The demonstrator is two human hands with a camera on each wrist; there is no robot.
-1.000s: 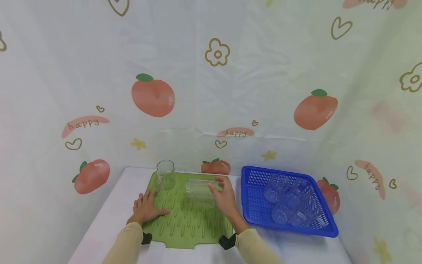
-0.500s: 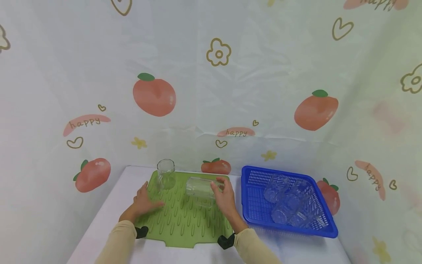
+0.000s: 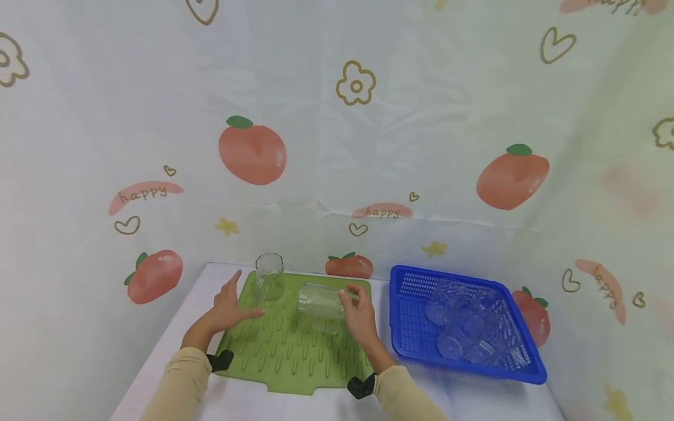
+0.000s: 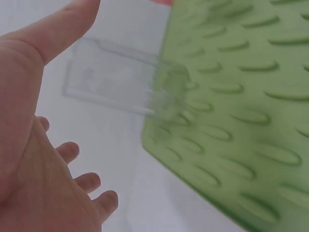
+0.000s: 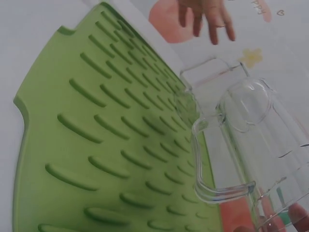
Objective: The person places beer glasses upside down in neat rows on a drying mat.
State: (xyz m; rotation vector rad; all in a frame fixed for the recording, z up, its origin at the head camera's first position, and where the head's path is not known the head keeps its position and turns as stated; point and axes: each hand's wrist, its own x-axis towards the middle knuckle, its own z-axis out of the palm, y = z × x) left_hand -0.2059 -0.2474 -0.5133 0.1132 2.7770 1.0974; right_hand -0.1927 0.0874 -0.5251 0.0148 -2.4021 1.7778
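Observation:
A clear glass mug lies sideways in the air over the green ridged mat. My right hand grips it at its right end. Its handle hangs down towards the mat, and in the right wrist view that mug shows handle and base, with fingertips low at the right. A second glass mug stands upright at the mat's back left corner. My left hand is raised beside the mat's left edge, thumb and fingers spread, holding nothing. In the left wrist view the standing mug appears beyond the thumb.
A blue perforated basket sits at the right of the white table, with several clear glass mugs piled towards its right side. A printed curtain hangs close behind the table and along both sides.
My left hand has lifted off the mat's left part and drawn leftward, turning palm inward with thumb apart. The mug in my right hand tilts slightly more. The head view has shifted a little.

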